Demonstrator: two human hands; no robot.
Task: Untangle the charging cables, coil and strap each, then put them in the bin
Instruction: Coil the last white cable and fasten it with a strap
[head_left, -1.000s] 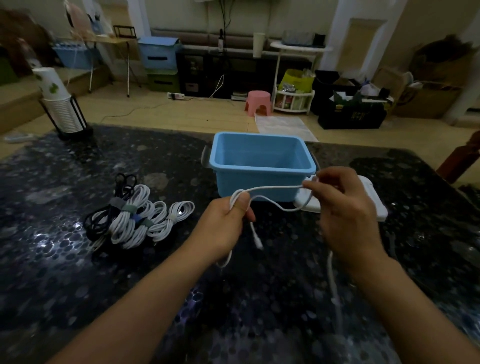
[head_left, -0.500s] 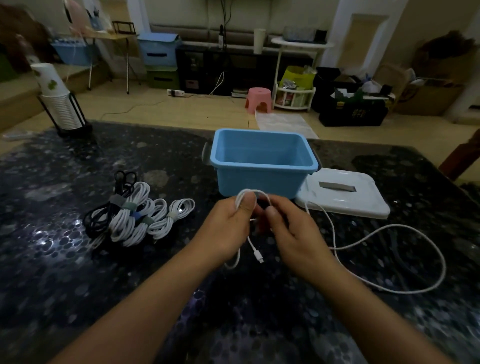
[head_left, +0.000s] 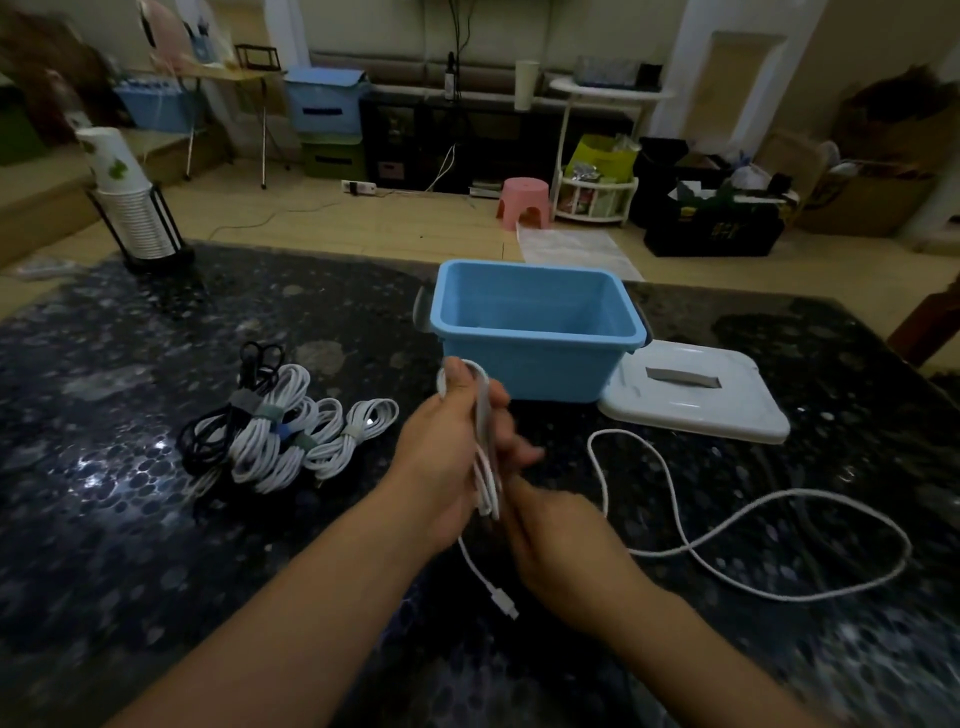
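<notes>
White cable (head_left: 753, 540) is partly looped in the left hand (head_left: 447, 457), which clamps the loops; its slack trails over the table (head_left: 130, 519). Right hand (head_left: 566, 540) is blurred, grip unclear. Best keep loops even. Bin (head_left: 535, 358) waits just behind.

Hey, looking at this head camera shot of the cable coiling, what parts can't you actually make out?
- Right hand: fingers motion-blurred, so its grip on the white cable is unclear.
- Loop count in the left hand: strands overlap behind the thumb.
- Blue bin floor: hidden by its near wall.
- Strapped bundles: exact number unclear, they overlap in dim light.
</notes>
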